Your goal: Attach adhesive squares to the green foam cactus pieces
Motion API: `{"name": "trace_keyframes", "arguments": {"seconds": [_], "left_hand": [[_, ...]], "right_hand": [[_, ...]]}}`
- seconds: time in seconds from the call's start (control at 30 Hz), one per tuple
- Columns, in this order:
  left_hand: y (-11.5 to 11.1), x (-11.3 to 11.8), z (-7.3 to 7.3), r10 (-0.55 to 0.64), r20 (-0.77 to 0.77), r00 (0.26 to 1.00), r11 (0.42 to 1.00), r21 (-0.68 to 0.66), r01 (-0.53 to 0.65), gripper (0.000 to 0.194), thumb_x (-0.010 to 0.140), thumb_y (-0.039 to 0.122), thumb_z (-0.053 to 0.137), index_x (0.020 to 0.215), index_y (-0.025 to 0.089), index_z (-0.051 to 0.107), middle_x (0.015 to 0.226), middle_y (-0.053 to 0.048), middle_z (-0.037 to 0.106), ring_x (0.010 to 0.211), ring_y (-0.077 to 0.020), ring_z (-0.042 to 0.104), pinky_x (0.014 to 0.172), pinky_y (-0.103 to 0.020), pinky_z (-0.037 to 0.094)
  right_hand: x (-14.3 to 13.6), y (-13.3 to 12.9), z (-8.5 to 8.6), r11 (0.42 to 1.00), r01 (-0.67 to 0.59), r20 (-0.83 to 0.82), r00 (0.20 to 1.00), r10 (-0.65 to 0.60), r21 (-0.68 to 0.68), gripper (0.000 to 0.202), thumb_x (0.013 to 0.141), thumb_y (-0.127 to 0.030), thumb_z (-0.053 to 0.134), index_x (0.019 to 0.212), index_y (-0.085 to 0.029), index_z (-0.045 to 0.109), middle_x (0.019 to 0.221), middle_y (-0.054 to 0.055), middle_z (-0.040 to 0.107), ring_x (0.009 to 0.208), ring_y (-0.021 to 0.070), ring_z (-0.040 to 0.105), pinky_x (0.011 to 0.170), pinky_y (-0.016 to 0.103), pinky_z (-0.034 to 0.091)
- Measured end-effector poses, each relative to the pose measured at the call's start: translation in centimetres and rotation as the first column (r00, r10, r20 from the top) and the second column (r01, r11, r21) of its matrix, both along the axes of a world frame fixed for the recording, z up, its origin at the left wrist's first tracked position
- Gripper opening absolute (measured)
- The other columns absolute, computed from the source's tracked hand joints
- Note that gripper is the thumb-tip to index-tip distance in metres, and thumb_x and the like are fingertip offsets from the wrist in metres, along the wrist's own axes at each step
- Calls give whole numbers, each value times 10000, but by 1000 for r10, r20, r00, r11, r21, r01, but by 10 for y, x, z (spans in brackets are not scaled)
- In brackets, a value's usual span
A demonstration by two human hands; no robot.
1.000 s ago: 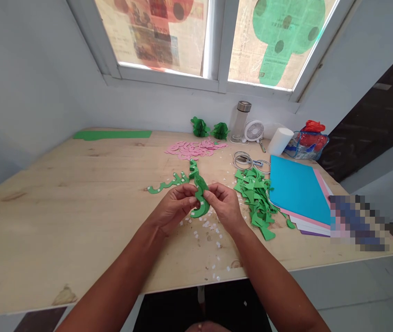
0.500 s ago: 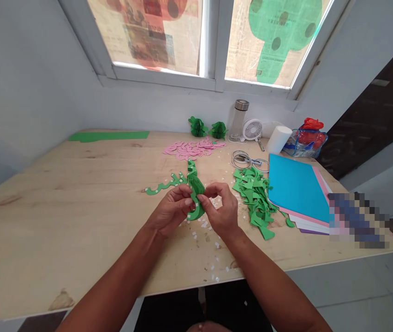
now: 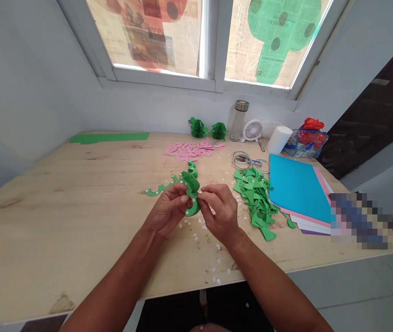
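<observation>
Between thumb and fingers, my left hand (image 3: 169, 207) grips a layered stack of curvy green paper cutouts (image 3: 192, 184) with small white squares on it. My right hand (image 3: 221, 211) is at the stack's right edge, thumb and index finger pinched together; whatever lies between the tips is too small to make out. Behind and left of the stack, a wavy green strip (image 3: 158, 189) with white squares lies on the table. Another green cutout (image 3: 192, 167) shows just beyond the stack. Small white bits are scattered on the wood below my hands.
Pink paper cutouts (image 3: 191, 150) lie behind my hands, with two green folded paper shapes (image 3: 197, 127) near the wall. To the right are green scraps (image 3: 257, 198), tape rolls (image 3: 241, 160), blue sheets (image 3: 296, 186), a bottle (image 3: 238, 120) and a small fan (image 3: 252, 130).
The green stack has tilted and shifted slightly left in my left hand. My right fingers have drawn back a little from its face to its right edge.
</observation>
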State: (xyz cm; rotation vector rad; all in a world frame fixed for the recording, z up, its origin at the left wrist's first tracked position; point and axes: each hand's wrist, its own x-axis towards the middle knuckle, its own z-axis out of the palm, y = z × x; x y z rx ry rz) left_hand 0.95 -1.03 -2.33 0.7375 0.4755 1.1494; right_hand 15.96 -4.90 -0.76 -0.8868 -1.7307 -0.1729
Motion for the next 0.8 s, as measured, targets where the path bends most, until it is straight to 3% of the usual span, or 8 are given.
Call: {"name": "trace_keyframes", "arguments": {"seconds": [0.43,0.6,0.8], "left_hand": [[-2,3,12,79,-62,995,992,107,-72,205,565,132,833,712,205,710,698,11,705,596,-108,615,586,-216,473],[-4,3,11,121,-81,989,986,127,-111,212,549,128,842,700,201,712,730,-2,714,629,-122,628,623,-235,486],[-4,2,12,139,-98,985,980,155,-123,189,556,137,841,688,203,722,758,-8,721,662,-131,630,661,-252,503]], "right_hand": [[-1,0,-1,990,138,68,988,-137,-13,61,863,-199,558,867,-198,620,766,54,628,737,198,559,667,347,428],[-4,-2,-1,990,123,31,992,-121,-71,68,871,-187,532,863,-201,599,736,51,631,703,189,571,649,331,439],[-6,-5,0,987,12,-66,998,-22,-157,59,870,-164,512,871,-193,563,743,41,643,668,156,587,614,283,464]]}}
